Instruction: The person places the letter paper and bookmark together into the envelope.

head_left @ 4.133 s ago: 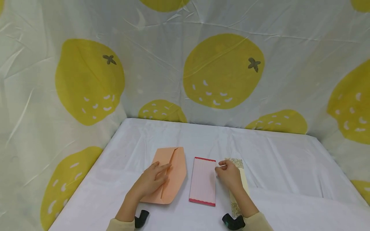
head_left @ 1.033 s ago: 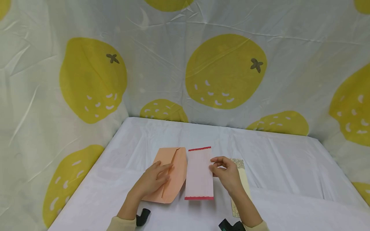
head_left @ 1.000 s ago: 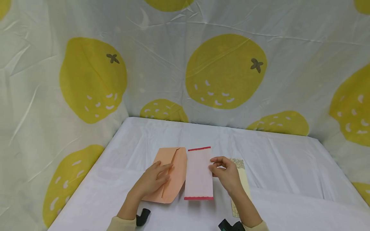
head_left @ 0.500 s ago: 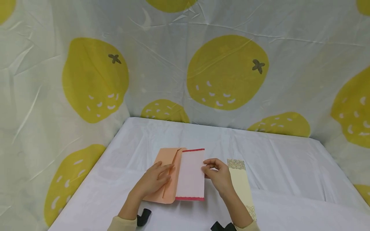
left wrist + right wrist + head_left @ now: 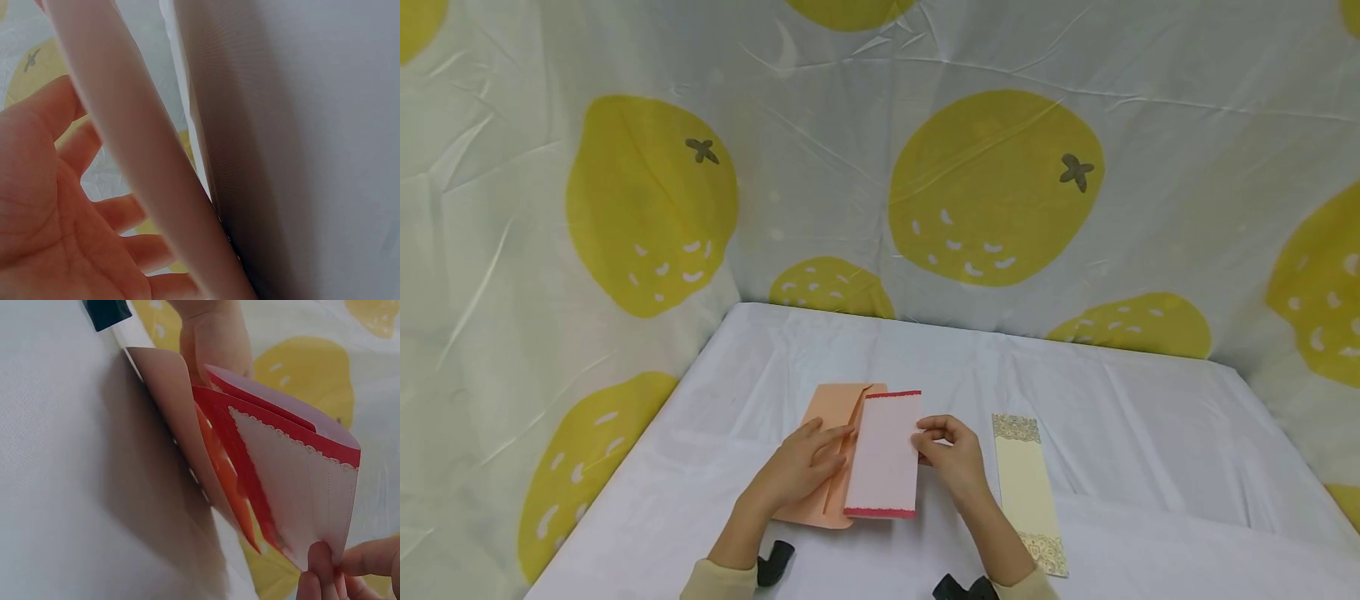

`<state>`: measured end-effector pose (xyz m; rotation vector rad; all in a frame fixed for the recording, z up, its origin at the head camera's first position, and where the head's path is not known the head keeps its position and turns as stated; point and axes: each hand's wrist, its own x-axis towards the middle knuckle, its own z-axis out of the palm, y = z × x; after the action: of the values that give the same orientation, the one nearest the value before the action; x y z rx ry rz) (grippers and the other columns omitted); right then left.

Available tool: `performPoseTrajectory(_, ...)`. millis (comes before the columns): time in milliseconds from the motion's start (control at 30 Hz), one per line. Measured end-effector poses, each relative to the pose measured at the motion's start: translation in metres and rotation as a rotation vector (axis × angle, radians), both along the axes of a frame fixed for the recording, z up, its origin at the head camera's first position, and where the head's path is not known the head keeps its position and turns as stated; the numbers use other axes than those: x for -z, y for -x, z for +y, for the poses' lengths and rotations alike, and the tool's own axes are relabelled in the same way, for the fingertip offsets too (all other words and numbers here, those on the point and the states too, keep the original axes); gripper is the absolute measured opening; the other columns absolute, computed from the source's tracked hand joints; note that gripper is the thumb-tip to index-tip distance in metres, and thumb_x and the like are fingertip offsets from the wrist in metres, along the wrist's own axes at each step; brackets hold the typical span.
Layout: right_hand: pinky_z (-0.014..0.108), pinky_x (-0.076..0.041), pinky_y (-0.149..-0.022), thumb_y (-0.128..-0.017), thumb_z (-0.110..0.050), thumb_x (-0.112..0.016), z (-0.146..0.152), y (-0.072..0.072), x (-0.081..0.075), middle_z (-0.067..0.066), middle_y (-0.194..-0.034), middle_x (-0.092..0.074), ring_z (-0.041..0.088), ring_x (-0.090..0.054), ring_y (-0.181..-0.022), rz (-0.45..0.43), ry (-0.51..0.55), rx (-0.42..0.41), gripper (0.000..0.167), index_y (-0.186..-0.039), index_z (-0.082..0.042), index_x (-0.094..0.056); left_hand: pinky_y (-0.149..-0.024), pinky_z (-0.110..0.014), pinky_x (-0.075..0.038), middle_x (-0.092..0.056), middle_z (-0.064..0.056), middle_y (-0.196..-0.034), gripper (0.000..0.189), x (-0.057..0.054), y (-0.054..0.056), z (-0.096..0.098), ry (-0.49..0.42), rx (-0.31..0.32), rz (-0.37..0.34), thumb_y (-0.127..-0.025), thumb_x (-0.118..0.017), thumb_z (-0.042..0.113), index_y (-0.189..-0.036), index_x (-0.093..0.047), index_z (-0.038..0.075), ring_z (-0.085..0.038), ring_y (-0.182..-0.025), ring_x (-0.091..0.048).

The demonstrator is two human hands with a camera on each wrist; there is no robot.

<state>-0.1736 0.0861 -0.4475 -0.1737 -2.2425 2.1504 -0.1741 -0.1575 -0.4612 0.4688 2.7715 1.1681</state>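
Right hand: thumb and fingertips pinching the pink card by its right edge; the bent lower fingers are partly lost behind the card and the frame edge of the right wrist view
Pink card: just left of the right hand, lifted and tilted, red bands at both ends; folded, with a gap between its layers in the right wrist view; its left part overlaps the peach envelope, and whether that edge touches the paper I cannot tell
Left hand: fingers spread, tips against the peach envelope; the left wrist view loses the tips behind the blurred paper
Peach envelope: under the left hand, its right side curving up off the cloth; the middle is covered by the fingers, the right point by the pink card
Cream card: flat, to the right of the right hand, patterned at both ends, its lower left side close to the forearm
Black mounts: below both hands, one at each wrist, the right one cut off by the frame
White cloth: beneath and beyond both hands
Lemon curtain: farthest past the hands, its fruit cropped at the edges
Since four seconds ago: the pink card, then flat between the hands, is up against the peach envelope; the right hand has shifted left and uncovered the cream card; the left hand has hardly moved
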Motion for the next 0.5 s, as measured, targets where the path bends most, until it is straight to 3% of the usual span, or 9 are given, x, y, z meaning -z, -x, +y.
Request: performPoseTrajectory(500, 0.037, -0.058, -0.066, -0.083, 0.001, -0.068, -0.024, 0.007, 0.010, 0.009, -0.077, -0.058, 0.020, -0.063, -0.061, 0.009, -0.090, 0.044, 0.015, -0.097, 0.006, -0.065, -0.102, -0.068, -0.029, -0.037, -0.028, -0.148, 0.042, -0.001, -0.001, 0.001, 0.004, -0.022, -0.027, -0.094, -0.064, 0.029, -0.136, -0.060, 0.024, -0.046, -0.137, -0.031)
